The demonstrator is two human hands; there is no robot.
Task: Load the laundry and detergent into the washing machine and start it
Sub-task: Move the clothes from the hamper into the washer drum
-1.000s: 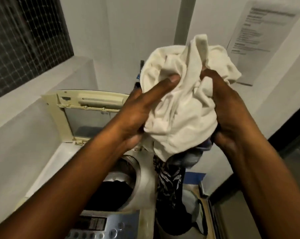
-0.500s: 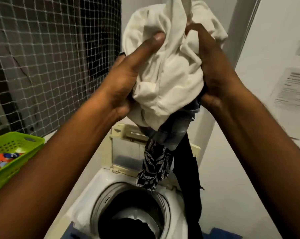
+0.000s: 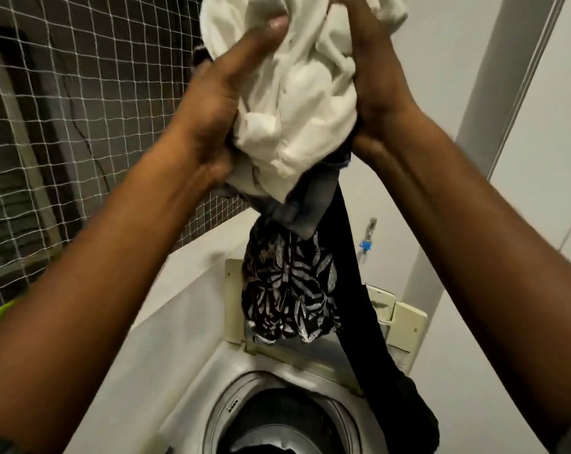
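- Both hands have lifted the bundle higher since a moment ago, and its top now leaves the picture.
- Left hand and right hand press closed around a white cloth from either side.
- Patterned cloth and black cloth hang below, over the washer drum.
- Raised lid stands behind; netting on the left.

Two bare hands, left and right; four garments: crumpled white cloth, grey-blue fabric, black leaf-patterned fabric, long black cloth; one white top-loading washing machine at 6 o'clock.
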